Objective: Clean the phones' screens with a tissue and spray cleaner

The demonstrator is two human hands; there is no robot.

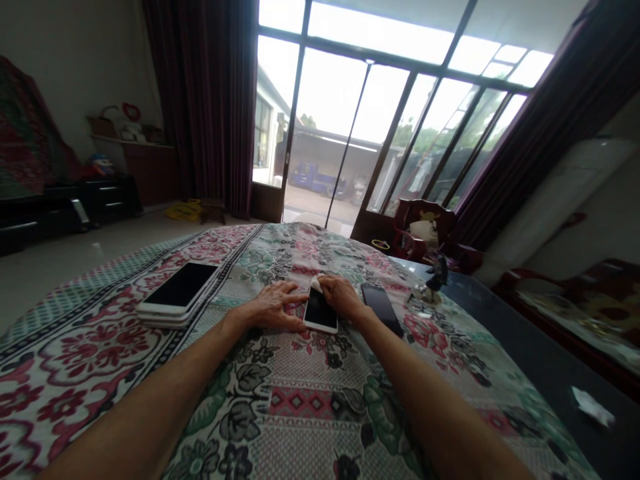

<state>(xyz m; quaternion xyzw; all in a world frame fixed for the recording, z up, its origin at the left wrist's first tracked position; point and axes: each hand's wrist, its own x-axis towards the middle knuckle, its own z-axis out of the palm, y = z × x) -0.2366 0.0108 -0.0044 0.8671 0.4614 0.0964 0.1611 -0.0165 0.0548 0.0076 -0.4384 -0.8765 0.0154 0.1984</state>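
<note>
A white-framed smartphone (pixel 320 312) lies face up on the patterned tablecloth (pixel 310 413), between my two hands. My left hand (pixel 275 305) rests beside it with fingers spread, the fingertips touching its left edge. In my right hand (pixel 341 295) is a crumpled white tissue (pixel 317 283), pressed on the upper end of the screen. Just right of that hand lies a dark smartphone (pixel 383 309), partly behind my forearm. Off to the left, a stack of white tablets (pixel 177 290) sits with a dark screen on top.
A small dark figurine (pixel 437 275) stands near the table's right side. Beyond the table are a dark red wooden chair (pixel 420 230), glass sliding doors (pixel 345 140) and purple curtains (pixel 200 100). A white paper (pixel 593 407) lies at the lower right.
</note>
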